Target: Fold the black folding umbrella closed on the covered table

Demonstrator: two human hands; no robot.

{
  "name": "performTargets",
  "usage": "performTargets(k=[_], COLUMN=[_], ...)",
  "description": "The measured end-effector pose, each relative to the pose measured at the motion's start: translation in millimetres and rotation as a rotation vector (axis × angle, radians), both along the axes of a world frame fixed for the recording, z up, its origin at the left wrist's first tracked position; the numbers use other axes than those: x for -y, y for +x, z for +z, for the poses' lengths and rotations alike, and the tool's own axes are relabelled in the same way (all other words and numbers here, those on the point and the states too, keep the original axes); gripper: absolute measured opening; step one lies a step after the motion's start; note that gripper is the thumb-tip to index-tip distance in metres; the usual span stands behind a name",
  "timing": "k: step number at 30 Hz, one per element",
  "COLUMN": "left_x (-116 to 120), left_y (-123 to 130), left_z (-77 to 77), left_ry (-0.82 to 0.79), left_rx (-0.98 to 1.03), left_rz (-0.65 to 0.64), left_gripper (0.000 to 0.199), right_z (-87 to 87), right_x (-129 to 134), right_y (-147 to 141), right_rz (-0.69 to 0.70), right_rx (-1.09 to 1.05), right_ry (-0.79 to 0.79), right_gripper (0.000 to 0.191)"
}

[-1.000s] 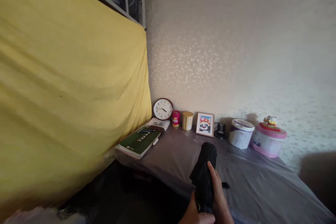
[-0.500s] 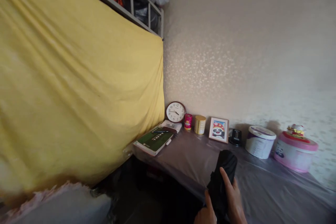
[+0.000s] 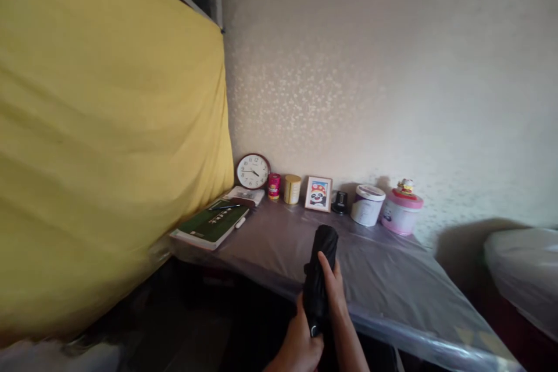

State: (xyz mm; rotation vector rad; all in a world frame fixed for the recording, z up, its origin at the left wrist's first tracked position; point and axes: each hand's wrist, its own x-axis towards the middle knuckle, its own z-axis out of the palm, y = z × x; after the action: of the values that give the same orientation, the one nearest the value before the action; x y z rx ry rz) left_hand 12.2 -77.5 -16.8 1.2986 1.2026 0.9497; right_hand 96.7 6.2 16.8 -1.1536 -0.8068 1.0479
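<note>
A black folded umbrella (image 3: 321, 270) is held upright at a slight tilt in front of the table's front edge. My left hand (image 3: 300, 340) is closed around its lower end, near a small shiny ring. Higher up, my right hand (image 3: 333, 288) grips the umbrella's right side, its thumb lying along the black fabric. The umbrella hides part of the fingers of both hands.
A table (image 3: 383, 273) with a clear plastic cover runs along the wall. On it stand a clock (image 3: 253, 171), a pink can (image 3: 274, 186), a yellow-lidded tin (image 3: 292, 189), a framed panda picture (image 3: 318, 194), two tubs and a green book (image 3: 213, 222). A yellow curtain (image 3: 108, 145) hangs left.
The view has swung to the right, showing more of the table's right end. My left hand, earlier with a finger extended beside the umbrella, now wraps its lower end.
</note>
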Motion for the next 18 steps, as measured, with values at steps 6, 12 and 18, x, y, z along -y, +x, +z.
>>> performTargets(k=[6, 12, 18], left_x=[-3, -10, -20], left_y=[-4, 3, 1], left_z=[0.1, 10.3, -10.2], left_ry=[0.117, -0.133, 0.049], left_rx=[-0.324, 0.097, -0.309], left_rz=[0.002, -0.170, -0.028], left_gripper=[0.081, 0.077, 0.086], right_z=[1.3, -0.1, -12.0], right_x=[-1, -9, -18], right_y=[6, 14, 14], right_rz=[-0.011, 0.005, -0.063], right_rx=[0.009, -0.058, 0.123], right_ry=[-0.018, -0.117, -0.098], right_gripper=[0.068, 0.058, 0.061])
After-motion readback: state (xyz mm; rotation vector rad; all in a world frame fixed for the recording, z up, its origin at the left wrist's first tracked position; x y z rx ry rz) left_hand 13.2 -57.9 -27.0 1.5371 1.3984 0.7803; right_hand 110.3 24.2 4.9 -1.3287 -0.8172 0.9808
